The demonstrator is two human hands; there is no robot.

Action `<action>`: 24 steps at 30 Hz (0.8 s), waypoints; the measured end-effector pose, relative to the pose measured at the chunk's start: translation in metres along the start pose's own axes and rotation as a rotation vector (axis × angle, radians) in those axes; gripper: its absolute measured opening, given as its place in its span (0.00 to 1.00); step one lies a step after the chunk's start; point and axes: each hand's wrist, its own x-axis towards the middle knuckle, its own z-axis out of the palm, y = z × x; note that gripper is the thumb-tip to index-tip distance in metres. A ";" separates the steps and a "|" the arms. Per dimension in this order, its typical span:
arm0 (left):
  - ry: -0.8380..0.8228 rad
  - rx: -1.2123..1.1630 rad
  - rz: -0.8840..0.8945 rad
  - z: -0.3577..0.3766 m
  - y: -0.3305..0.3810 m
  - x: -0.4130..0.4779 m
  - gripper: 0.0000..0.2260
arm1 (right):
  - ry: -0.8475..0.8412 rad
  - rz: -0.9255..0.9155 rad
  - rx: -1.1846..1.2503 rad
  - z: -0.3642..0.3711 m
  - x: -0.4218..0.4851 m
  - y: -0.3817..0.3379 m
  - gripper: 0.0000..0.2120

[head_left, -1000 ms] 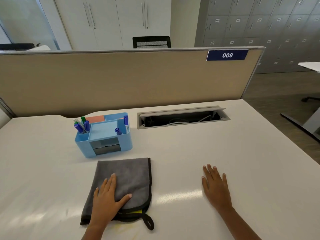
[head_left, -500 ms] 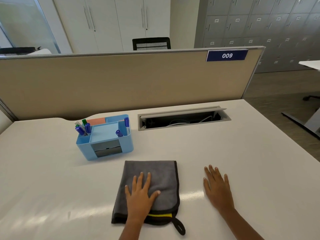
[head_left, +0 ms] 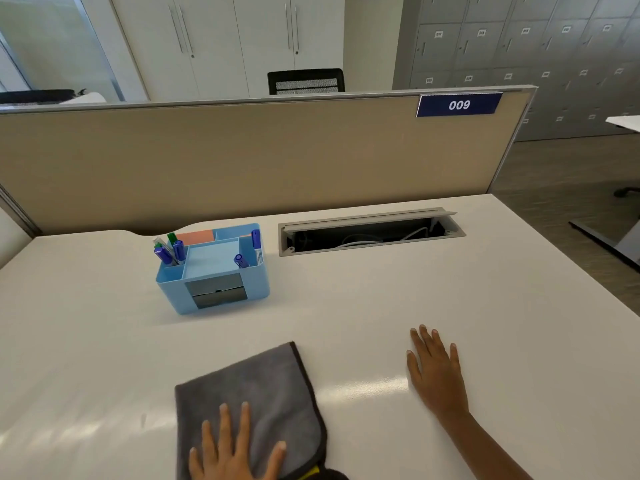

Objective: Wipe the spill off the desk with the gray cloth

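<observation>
The gray cloth (head_left: 263,386), folded with a dark hem and a bit of yellow at its near corner, lies flat on the white desk (head_left: 398,306) close to the front edge. My left hand (head_left: 235,448) presses down on its near part, fingers spread, palm flat. My right hand (head_left: 436,372) rests flat on the bare desk to the right of the cloth, apart from it, holding nothing. No spill shows on the desk surface around the cloth; whatever lies under the cloth is hidden.
A light blue desk organizer (head_left: 211,268) with markers stands behind the cloth to the left. An open cable tray slot (head_left: 370,232) is set into the desk behind. A beige partition (head_left: 242,161) closes the far edge. The desk's right edge drops to the floor.
My left hand slid the cloth rightward, then pulled it back toward the front edge of the desk. The yellowish smear seen near the cloth a second ago no longer shows. My right hand stayed put.
</observation>
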 end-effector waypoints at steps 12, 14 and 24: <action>-0.076 0.132 0.086 0.006 0.022 0.065 0.55 | 0.014 -0.013 -0.014 0.000 0.004 0.002 0.17; -0.029 0.056 -0.014 -0.003 0.002 0.066 0.57 | 0.029 -0.033 0.006 0.003 0.004 0.005 0.20; 0.209 0.191 0.089 0.019 -0.032 -0.018 0.33 | 0.036 -0.050 -0.027 0.007 0.005 0.004 0.18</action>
